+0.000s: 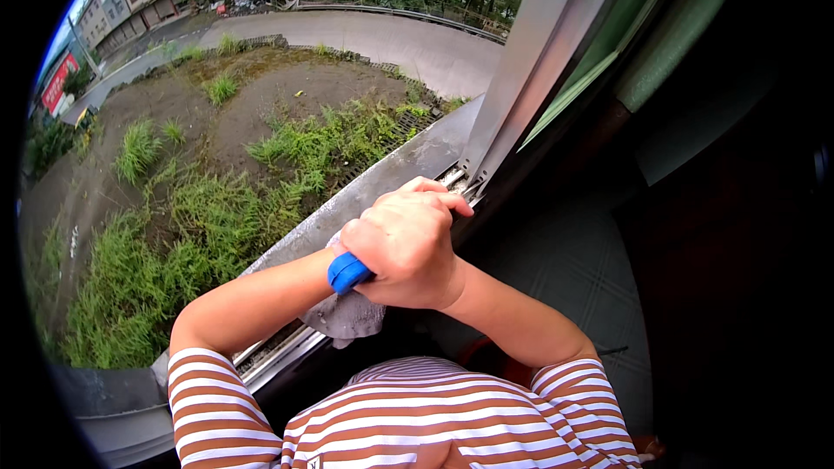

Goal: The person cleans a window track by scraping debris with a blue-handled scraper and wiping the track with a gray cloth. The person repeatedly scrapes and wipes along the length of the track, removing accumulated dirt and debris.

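My two hands overlap at the lower corner of the window frame. My right hand (410, 252) is closed, and the rounded blue end (350, 272) of what looks like a tool handle sticks out of its lower left side. The tool's working end is hidden. My left hand (395, 208) lies close against it, largely covered, so its grip is unclear; fingertips from the two hands reach the window track (453, 178). A damp grey cloth (347, 317) hangs over the sill beneath the hands, and which hand holds it, if either, is hidden.
An upright metal window frame (543, 61) rises beyond the hands. The concrete outer ledge (304, 221) runs diagonally, with a weedy slope (174, 243) and a road (365, 39) below. A dark room with a tiled floor (565, 243) lies to the right.
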`<move>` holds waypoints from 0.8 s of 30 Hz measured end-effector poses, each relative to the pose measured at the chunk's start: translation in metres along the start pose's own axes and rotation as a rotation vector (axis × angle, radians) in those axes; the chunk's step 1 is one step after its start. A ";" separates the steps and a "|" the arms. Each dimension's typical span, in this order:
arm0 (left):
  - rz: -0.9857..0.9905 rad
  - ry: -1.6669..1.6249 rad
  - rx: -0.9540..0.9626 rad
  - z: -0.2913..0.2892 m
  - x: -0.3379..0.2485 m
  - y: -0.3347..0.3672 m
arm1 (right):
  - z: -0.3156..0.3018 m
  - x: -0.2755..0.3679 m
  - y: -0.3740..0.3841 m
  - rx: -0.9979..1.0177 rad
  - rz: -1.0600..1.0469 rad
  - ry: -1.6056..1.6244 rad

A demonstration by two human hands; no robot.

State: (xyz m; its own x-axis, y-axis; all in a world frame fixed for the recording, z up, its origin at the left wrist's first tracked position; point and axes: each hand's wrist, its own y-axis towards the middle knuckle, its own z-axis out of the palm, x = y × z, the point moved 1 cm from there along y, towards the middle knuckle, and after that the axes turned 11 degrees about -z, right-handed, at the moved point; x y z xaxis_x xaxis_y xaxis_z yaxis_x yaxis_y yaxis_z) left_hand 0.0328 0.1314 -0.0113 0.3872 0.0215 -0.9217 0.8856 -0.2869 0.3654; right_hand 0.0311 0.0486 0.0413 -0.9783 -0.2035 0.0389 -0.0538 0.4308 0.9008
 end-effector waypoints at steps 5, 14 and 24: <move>0.125 0.312 -0.014 0.003 -0.013 -0.009 | 0.007 0.017 -0.006 -0.055 0.042 -0.049; 0.019 0.279 -0.038 -0.002 -0.024 -0.048 | 0.029 0.046 0.005 -0.047 0.131 -0.023; -0.097 0.362 -0.049 -0.011 -0.056 -0.104 | 0.054 0.091 0.024 -0.094 0.165 0.139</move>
State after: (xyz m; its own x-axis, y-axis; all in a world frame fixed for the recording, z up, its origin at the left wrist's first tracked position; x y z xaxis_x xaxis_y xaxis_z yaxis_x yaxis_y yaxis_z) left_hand -0.0778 0.1707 0.0041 0.3586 0.3861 -0.8499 0.9305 -0.2212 0.2921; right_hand -0.0698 0.0881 0.0430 -0.9350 -0.2591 0.2420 0.1294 0.3861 0.9133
